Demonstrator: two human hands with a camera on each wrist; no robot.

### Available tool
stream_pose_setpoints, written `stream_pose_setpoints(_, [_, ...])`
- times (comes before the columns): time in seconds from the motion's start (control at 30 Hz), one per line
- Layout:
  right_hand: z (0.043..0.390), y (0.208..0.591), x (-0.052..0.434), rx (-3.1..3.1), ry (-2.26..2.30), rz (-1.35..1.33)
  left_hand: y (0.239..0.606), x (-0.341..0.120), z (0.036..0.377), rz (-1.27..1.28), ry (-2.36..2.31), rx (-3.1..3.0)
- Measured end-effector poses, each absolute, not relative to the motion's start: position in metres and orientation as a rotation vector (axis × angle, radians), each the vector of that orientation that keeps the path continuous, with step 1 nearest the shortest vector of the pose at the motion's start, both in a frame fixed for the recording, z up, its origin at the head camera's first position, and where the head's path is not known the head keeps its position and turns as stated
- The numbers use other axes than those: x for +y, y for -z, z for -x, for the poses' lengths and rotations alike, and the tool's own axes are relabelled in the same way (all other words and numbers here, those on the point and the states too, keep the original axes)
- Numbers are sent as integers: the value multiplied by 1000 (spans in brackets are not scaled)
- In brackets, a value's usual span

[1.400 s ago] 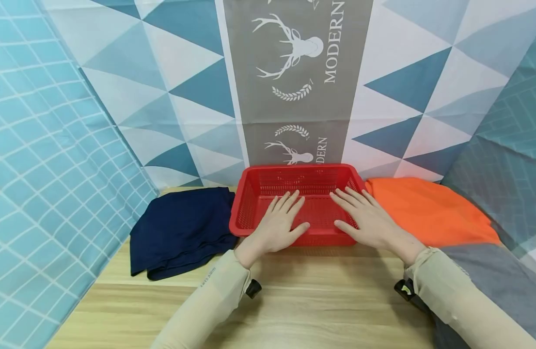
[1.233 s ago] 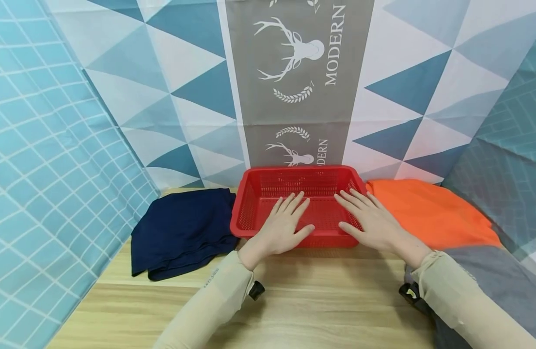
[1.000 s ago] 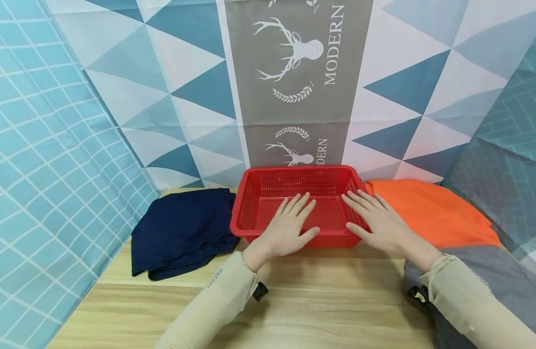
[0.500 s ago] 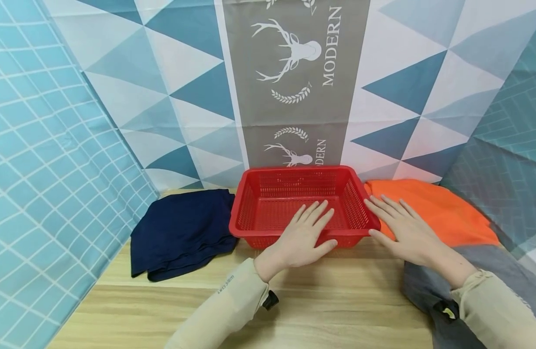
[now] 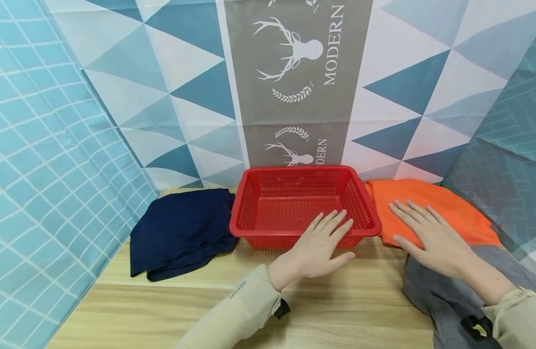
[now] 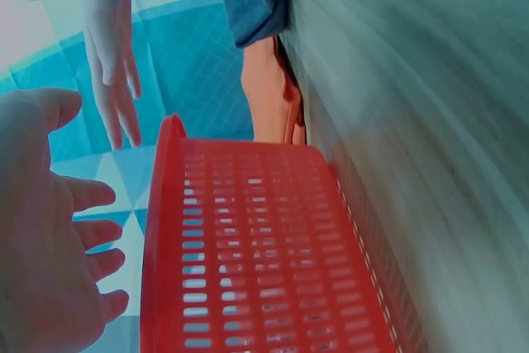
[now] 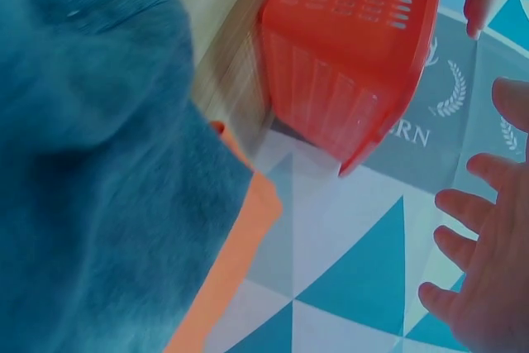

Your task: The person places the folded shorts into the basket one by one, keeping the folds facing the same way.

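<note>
My left hand [image 5: 318,249] hovers palm down over the front right rim of a red slotted plastic basket [image 5: 268,233], its fingers spread. A gap separates those fingers from the basket [image 6: 256,237] in the left wrist view. My right hand [image 5: 438,242], fingers also extended, is above a folded orange cloth [image 5: 462,211] right of the basket. In the right wrist view this hand [image 7: 496,270] touches nothing. A grey cloth [image 5: 429,286] lies nearer me, partly hidden under the right forearm. Nothing shows inside the basket.
A folded navy cloth [image 5: 185,228] lies against the basket's left side. All stand on a wood-grain table [image 5: 163,310]. A patterned backdrop [image 5: 294,97] rises directly behind, and a blue tiled sheet [image 5: 54,169] borders the left.
Both hands have moved to the right and somewhat toward me. The right hand has left the basket for the space above the orange cloth. Basket and cloths stay in place.
</note>
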State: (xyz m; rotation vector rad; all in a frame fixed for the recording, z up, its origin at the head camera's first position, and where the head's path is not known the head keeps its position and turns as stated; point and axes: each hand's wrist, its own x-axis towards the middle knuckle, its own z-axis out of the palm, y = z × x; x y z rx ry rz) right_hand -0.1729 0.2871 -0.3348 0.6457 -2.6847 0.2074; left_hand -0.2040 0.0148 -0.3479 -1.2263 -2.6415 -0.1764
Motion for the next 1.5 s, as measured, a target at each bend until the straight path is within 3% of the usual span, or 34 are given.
stream_pose_setpoints(0.97, [149, 349, 342, -2771, -279, -414, 371, 55, 173, 1491, 87, -2452])
stream_pose_setpoints(1.5, [144, 366, 374, -2840, -205, -309, 388, 70, 164, 1453, 178, -2588])
